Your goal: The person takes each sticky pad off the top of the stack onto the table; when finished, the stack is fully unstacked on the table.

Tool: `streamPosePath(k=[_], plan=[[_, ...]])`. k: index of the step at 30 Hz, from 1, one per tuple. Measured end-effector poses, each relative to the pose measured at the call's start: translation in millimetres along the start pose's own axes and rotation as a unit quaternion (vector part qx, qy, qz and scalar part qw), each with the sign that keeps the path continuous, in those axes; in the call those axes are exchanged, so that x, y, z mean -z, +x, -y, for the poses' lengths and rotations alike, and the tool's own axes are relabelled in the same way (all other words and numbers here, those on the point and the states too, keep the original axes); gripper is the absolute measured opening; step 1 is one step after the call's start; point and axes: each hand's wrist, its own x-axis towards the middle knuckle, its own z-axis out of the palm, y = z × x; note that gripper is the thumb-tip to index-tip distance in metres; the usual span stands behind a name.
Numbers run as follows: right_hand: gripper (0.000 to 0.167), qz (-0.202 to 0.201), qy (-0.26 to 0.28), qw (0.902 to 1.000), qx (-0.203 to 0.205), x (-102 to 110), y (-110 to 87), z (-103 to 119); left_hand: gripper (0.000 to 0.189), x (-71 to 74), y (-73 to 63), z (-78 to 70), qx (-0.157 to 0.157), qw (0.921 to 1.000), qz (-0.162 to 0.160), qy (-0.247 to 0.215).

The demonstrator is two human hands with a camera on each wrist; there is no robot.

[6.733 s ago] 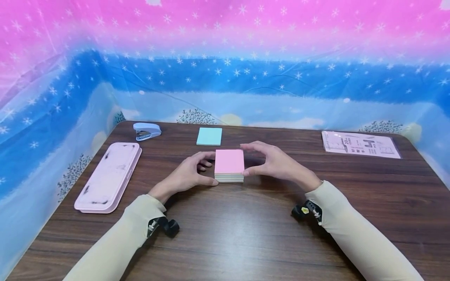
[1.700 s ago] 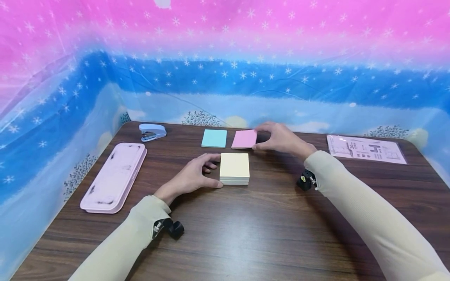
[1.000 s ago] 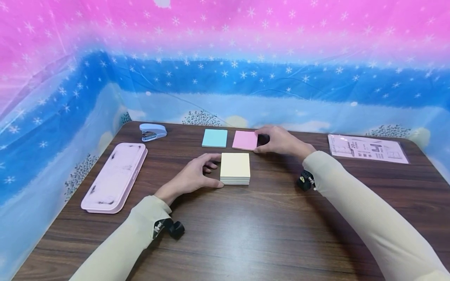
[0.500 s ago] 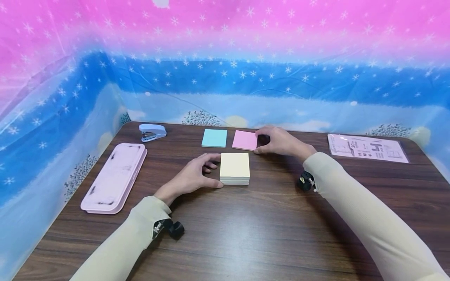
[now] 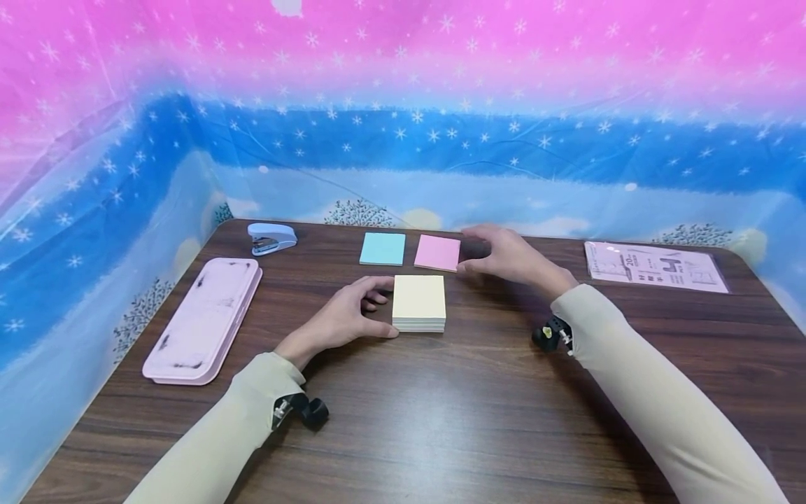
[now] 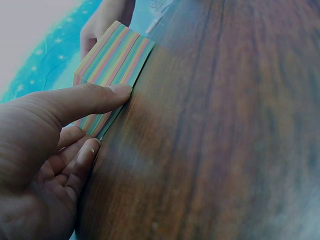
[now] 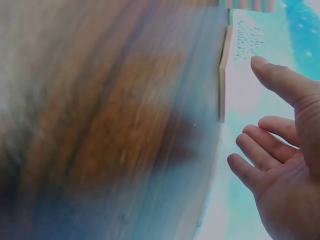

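A thick stack of sticky notes (image 5: 418, 297), yellow on top, stands mid-table. My left hand (image 5: 340, 315) holds its left side, thumb at the near corner and fingers curled along the side. Striped pastel edges of the sticky-note stack (image 6: 112, 60) show in the left wrist view, where the thumb lies across them. Behind it, a pink sticky-note pad (image 5: 437, 252) lies flat beside a teal pad (image 5: 382, 249). My right hand (image 5: 513, 259) is spread just right of the pink pad, holding nothing; in the right wrist view its fingers are apart from the pad's edge (image 7: 224, 75).
A pale pink pencil case (image 5: 201, 318) lies at the left, with a light blue stapler (image 5: 272, 239) behind it. At the back right is a flat printed packet (image 5: 656, 267) in clear plastic. Patterned cloth (image 5: 403, 140) hangs behind the wooden table (image 5: 403, 434).
The pink pad went from the top of the stack to the back, right of the teal pad. My right hand has just let go of it and drawn slightly right. The left hand stays.
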Motion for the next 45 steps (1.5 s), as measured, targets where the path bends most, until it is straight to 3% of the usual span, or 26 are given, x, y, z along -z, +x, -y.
streamPosePath(k=[12, 23, 45], plan=[[0.080, -0.050, 0.061, 0.9969, -0.004, 3.5, -23.6, 12.1, 0.085, -2.0, 1.6, -0.8, -0.009, 1.0000, 0.000, 0.003], [0.077, -0.069, 0.071, 0.9948, 0.022, 4.7, -41.2, 24.5, 0.086, -2.8, 3.6, -2.4, 0.000, 1.0000, 0.002, 0.005], [0.071, -0.062, 0.097, 0.9926, 0.039, -10.6, -56.0, 46.8, 0.088, -1.8, 0.5, -4.5, 0.006, 1.0000, -0.002, 0.001]])
